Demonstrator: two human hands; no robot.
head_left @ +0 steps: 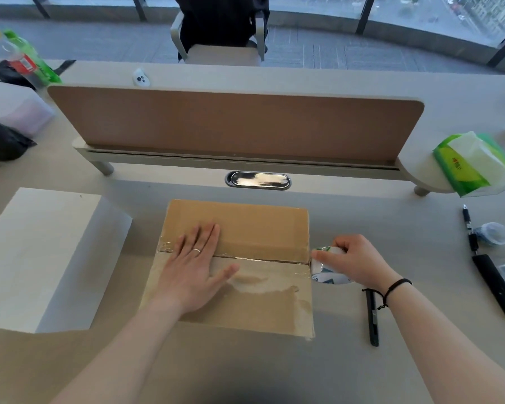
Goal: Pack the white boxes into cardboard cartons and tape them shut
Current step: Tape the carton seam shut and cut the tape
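Head view: the left hand (194,265) lies flat, fingers straight, on the closed cardboard carton (236,266) – stiff, probably light. The right hand (354,259) grips the tape roll (325,268) at the seam's end beside the carton. 1 white box (41,258) stands beyond the left hand – rigid; take it by its sides.

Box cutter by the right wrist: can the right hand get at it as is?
Probably not right away: the cutter lies unobstructed on the desk beside the right hand, but that hand grips the tape roll and must free up first.
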